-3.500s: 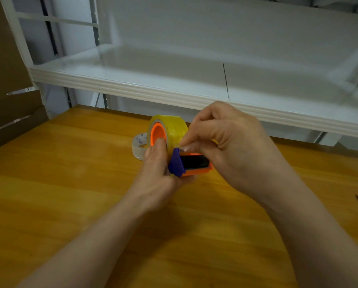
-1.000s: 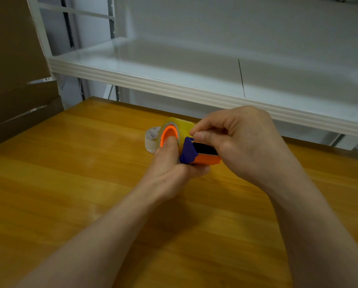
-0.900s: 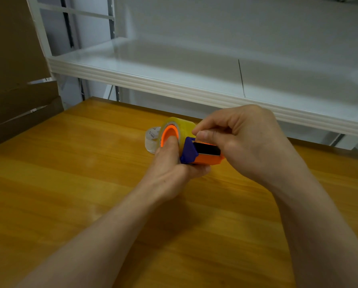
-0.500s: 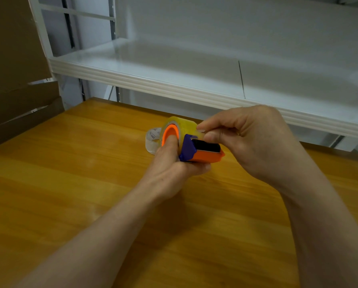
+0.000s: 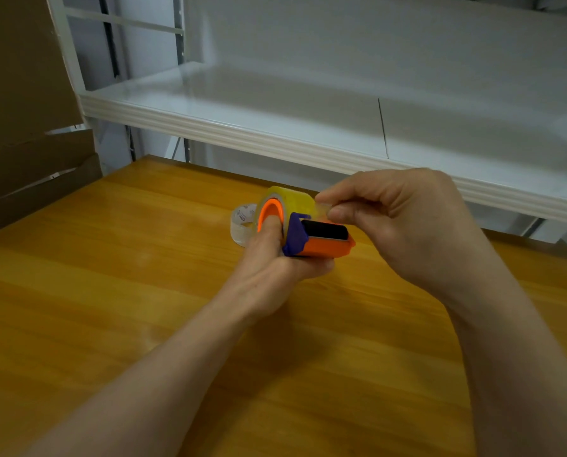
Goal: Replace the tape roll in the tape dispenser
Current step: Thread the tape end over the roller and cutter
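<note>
Dispenser [image 5: 323,240]: clasped from below by left hand [image 5: 275,262], thumb set in roll [image 5: 292,200] hub. Tape end [image 5: 323,206] above dispenser: pinched by right hand [image 5: 404,222]. Best pulled straight and flat over dispenser, untwisted.

I'm working at a wooden table [image 5: 111,291] with a warm orange-yellow finish, its grain running across from left to right. Beyond its far edge stands a white metal shelf [image 5: 275,103], the board glossy and sitting higher than the tabletop, with a ribbed front lip [image 5: 242,135] along the side facing me. A thin dark seam [image 5: 383,127] crosses the board from back to front. A white upright post [image 5: 65,44] carries the shelf's left end, and a pale crossbar [image 5: 127,22] runs behind it. To my left, brown cardboard [image 5: 18,94] stands on edge beside the table, with flaps overlapping lower down.
</note>
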`<state>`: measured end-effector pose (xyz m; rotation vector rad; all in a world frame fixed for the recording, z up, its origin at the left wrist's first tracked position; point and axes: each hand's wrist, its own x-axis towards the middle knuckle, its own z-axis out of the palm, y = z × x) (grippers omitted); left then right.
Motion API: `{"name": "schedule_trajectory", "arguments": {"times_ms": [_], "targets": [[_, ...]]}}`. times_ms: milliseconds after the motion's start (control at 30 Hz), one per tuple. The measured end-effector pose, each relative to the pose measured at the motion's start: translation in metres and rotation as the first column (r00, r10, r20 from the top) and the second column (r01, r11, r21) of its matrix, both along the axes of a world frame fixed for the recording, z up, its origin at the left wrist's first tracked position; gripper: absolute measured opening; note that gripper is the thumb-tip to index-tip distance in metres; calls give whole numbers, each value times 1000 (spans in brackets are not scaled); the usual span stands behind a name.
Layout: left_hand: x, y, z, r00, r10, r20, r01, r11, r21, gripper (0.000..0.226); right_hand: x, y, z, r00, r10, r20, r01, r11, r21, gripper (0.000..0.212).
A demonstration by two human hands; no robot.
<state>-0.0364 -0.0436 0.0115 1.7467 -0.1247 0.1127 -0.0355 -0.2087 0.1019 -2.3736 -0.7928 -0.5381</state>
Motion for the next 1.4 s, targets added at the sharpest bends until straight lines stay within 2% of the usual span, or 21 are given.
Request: {"name": "schedule_trajectory", "arguments": {"times_ms": [100, 200, 233, 333, 467, 700, 933, 1033, 1133, 1400], "targets": [[1, 0, -1, 1000, -27, -16, 27, 1000, 2, 65, -6, 6, 0, 992, 13, 125, 0, 995, -99, 30], [2, 1, -1, 999, -29, -27, 30, 999, 11, 61, -8, 10, -1, 990, -6, 144, 32, 983, -178, 48], [2, 0, -1, 999, -34, -27, 34, 999, 7, 61, -7, 10, -2, 988, -9, 156, 37, 984, -177, 46], [2, 0, 1, 998, -52, -34, 51, 998, -23, 47, -5, 8, -3, 973, 13, 232, 13, 994, -111, 21], [2, 3, 5, 993, -115, -40, 109, 985, -132, 28, -4, 9, -5, 960, 42, 277, -24, 997, -69, 13], [0, 2, 5, 995, -98, -14, 94, 977, -192, 30, -6, 14, -7, 945, 47, 323, -36, 999, -40, 13], [4, 6, 6, 1000, 2, 7, 0, 976, -217, 46, -9, 22, -11, 909, 17, 417, 60, 983, -172, 17], [4, 6, 9, 1000, 15, 11, -12, 971, -240, 38, -7, 24, -14, 888, 28, 458, 58, 983, -172, 16], [2, 6, 11, 999, 30, 46, -16, 961, -277, 27, -6, 26, -18, 859, 36, 510, 45, 988, -145, 14], [2, 6, 14, 994, 58, 90, -26, 947, -322, 35, -2, 32, -37, 703, 16, 711, 36, 998, -58, 16]]}}
